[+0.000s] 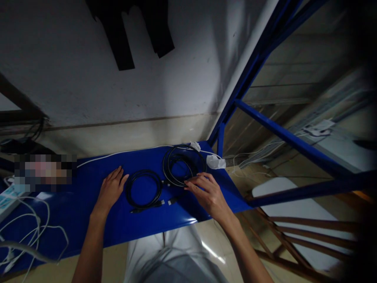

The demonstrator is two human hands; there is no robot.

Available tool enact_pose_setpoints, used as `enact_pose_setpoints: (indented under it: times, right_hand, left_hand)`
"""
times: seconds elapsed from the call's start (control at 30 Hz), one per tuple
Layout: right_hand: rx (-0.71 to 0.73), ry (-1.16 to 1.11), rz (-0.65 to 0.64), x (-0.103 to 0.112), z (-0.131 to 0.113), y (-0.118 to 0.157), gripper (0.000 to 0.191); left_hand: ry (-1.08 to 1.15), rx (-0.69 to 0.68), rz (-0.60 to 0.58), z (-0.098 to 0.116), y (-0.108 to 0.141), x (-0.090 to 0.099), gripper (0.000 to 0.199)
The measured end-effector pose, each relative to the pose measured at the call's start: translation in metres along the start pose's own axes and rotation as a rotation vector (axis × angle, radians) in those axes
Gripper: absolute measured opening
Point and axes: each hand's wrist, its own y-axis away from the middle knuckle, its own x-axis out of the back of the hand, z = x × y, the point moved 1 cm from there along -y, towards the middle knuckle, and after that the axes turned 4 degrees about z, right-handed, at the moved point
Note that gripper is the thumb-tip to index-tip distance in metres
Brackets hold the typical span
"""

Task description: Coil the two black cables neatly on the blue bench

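Observation:
My left hand [112, 188] lies on the blue tabletop [118, 228] with its fingers stretched out and the thumb apart. Just right of it sits a coiled black cable [143, 172], its plug ends [147, 207] lying at the lower side of the ring. My right hand [206, 192] pinches the lower right edge of a second, larger black cable coil [165, 167]. This coil looks tilted up a little off the table. A black connector [173, 201] with a light metal tip lies below it, left of my right hand.
White cords and a power strip [14, 196] occupy the left end. A thin white cable [118, 152] runs along the wall, with crumpled white pieces [216, 161] at the back right. A blue metal frame [265, 122] rises on the right, beside a wooden chair [300, 224].

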Motion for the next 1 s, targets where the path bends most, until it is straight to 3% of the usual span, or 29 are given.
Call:
enact_pose_setpoints:
  times: [0.13, 0.2, 0.27, 0.4, 0.5, 0.57, 0.67, 0.8, 1.0]
  right_hand:
    - [0.034, -0.007, -0.001, -0.003, -0.003, -0.012, 0.042]
    - [0.046, -0.007, 0.001, -0.002, -0.006, -0.015, 0.040]
    - [0.051, 0.003, 0.004, -0.001, -0.008, -0.017, 0.038]
    - [0.034, 0.025, 0.003, -0.004, -0.012, -0.012, 0.033]
    - [0.012, 0.039, -0.017, -0.010, -0.016, -0.001, 0.031]
    - [-0.006, 0.053, -0.039, -0.015, -0.018, 0.007, 0.027]
    - [-0.017, 0.064, -0.067, -0.020, -0.023, 0.019, 0.024]
    - [-0.011, 0.009, -0.059, -0.020, -0.032, 0.022, 0.021]
    - [0.048, -0.071, -0.140, -0.012, -0.050, 0.001, 0.018]
  left_hand:
    - [-0.028, 0.033, 0.084, 0.016, 0.003, 0.023, 0.060]
    - [0.071, -0.015, 0.143, 0.045, 0.004, 0.034, 0.052]
    - [0.262, -0.119, 0.143, 0.087, 0.008, 0.041, 0.041]
    - [0.463, -0.309, -0.099, 0.179, 0.032, 0.025, 0.028]
    - [0.443, -0.369, -0.090, 0.218, 0.049, 0.002, 0.018]
    - [0.396, -0.402, -0.041, 0.228, 0.056, -0.009, 0.020]
    - [0.370, -0.404, 0.061, 0.230, 0.060, -0.006, 0.025]
    - [0.373, -0.363, 0.187, 0.225, 0.065, 0.018, 0.018]
    - [0.414, -0.279, 0.273, 0.203, 0.081, 0.052, 0.021]
